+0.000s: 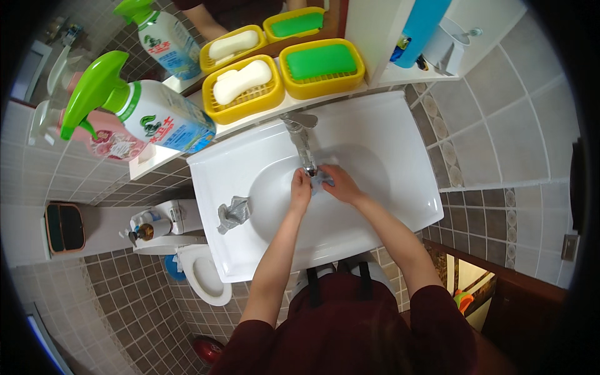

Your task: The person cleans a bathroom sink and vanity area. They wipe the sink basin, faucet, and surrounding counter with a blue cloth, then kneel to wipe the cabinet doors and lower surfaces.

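Observation:
Both of my hands are over the white sink [412,169], right beneath the chrome faucet [301,140]. Between them is a small, pale bluish see-through thing [317,182]; its kind is too unclear to tell. My left hand [300,190] is closed at its left side, fingers curled up by the spout. From the right, my right hand [341,184] grips the same thing with bent fingers. Whether water is running is hard to make out. A crumpled grey cloth or bag [234,214] lies on the sink's left rim, touched by neither hand.
On the shelf behind the faucet stand a green-topped spray bottle [165,115], a pink bottle [109,139], and two yellow soap dishes holding white soap [242,82] and a green sponge [322,61]. A toilet [206,275] is at left. Tiled wall borders the right.

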Tool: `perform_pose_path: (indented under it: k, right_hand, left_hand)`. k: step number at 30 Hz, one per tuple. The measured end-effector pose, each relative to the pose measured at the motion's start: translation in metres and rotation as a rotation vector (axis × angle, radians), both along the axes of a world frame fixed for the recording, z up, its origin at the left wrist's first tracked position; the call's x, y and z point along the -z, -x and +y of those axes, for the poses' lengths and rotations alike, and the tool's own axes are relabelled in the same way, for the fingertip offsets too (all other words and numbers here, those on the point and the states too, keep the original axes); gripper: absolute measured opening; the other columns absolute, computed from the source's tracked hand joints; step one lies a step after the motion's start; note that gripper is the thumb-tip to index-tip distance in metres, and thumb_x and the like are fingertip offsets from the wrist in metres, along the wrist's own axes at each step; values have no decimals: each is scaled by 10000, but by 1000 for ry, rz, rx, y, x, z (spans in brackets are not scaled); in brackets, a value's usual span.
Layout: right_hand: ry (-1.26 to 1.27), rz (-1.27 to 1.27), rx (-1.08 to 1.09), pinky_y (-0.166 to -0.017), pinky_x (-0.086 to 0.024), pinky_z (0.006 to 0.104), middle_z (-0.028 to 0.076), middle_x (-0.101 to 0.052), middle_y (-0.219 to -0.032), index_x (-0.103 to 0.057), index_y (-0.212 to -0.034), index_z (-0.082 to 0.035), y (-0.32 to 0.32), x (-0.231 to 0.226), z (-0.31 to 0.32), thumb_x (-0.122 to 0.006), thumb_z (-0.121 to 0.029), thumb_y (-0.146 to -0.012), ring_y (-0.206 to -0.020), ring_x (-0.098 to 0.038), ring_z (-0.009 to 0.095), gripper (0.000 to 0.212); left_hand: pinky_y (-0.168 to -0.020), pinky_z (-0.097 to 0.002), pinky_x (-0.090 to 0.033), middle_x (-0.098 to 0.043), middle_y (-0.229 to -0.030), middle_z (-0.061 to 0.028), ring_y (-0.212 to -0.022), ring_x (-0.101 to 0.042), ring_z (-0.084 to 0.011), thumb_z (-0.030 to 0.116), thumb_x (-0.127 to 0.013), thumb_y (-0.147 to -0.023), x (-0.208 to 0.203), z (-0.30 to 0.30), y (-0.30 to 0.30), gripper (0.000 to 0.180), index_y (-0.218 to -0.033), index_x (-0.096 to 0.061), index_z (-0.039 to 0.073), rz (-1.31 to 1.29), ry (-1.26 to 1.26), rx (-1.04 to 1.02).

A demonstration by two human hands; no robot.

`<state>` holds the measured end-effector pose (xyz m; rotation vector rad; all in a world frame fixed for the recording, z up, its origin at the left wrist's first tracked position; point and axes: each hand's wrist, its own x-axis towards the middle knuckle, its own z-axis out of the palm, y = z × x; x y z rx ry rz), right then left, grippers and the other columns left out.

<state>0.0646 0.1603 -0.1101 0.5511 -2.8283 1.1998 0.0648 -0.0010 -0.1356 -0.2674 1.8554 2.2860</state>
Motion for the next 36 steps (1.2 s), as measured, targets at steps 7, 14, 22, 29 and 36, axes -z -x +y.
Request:
perform_pose_path:
  k: [7, 14, 22, 29, 36]
  right_hand:
    - [284, -532, -33, -725, -482, 360, 125, -619, -839, -496, -1114, -61, 28, -38, 28, -652, -117, -757, -781, -610, 279, 394]
    - [478, -317, 273, -720, -489, 362, 153, -603, -891, -501, -1132, -55, 83, -46, 24, -619, -98, -780, -766, -610, 267, 374]
    - [-113, 204, -85, -826, -484, 379, 95, -524, -1011, -550, -999, -83, 155, 33, -17, -507, -91, -818, -1025, -537, 256, 186]
    - [-324, 408, 102, -771, -488, 366, 83, -557, -924, -574, -911, -114, 163, 44, 78, -557, -75, -763, -932, -555, 243, 154]
    - [-35, 126, 144, -727, -496, 369, 105, -580, -918, -565, -953, -63, 165, 5, 145, -633, -6, -713, -842, -586, 297, 256]
  left_hand:
    - [-660, -235, -447, -563, -929, -32, -765, -531, -98, 3, -434, -900, -4, 11, 9, 200, -1079, -517, 34, -23, 62, 96]
    - [-776, -268, -494, -566, -1046, -51, -864, -582, -130, 140, -472, -952, -8, 6, -24, 229, -1160, -478, 45, -166, 117, 6]
    - [-778, -289, -498, -545, -1134, -70, -913, -576, -148, 248, -484, -961, -7, 29, -55, 281, -1178, -475, 70, -311, 129, -152]
    - [-775, -291, -496, -556, -1119, -66, -909, -576, -151, 227, -470, -965, -9, 41, -48, 230, -1131, -497, 71, -325, 163, -171]
    - [-727, -271, -498, -569, -1095, -51, -879, -584, -141, 182, -493, -954, -10, 50, -37, 146, -1048, -499, 71, -300, 135, -206]
